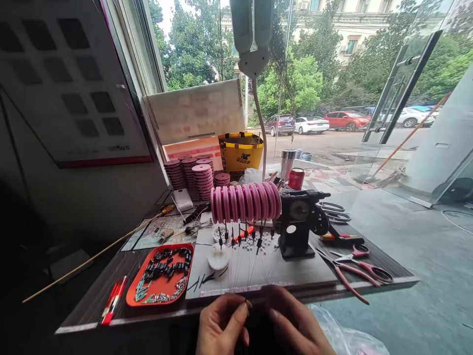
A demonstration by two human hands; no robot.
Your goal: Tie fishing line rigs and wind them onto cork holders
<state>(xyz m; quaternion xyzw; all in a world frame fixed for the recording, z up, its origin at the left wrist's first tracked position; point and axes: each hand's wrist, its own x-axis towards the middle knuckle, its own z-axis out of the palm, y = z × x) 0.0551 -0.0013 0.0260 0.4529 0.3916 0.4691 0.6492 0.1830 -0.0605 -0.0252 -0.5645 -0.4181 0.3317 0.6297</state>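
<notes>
My left hand [221,325] and my right hand [295,325] meet at the near table edge, fingertips pinched close together. Thin fishing lines [236,271] run from them up to a row of pink spools [246,202] mounted on a black winding machine [299,224]. Small black floats and beads [244,236] hang on the lines below the spools. What the fingers pinch is too fine to see clearly; it looks like the line ends.
An orange tray [131,296] of small black and silver parts sits left. Red-handled scissors [365,268] lie right, stacked pink spools [192,175] and a yellow bag [240,150] behind. A long stick [96,256] leans left. A lamp [253,44] hangs overhead.
</notes>
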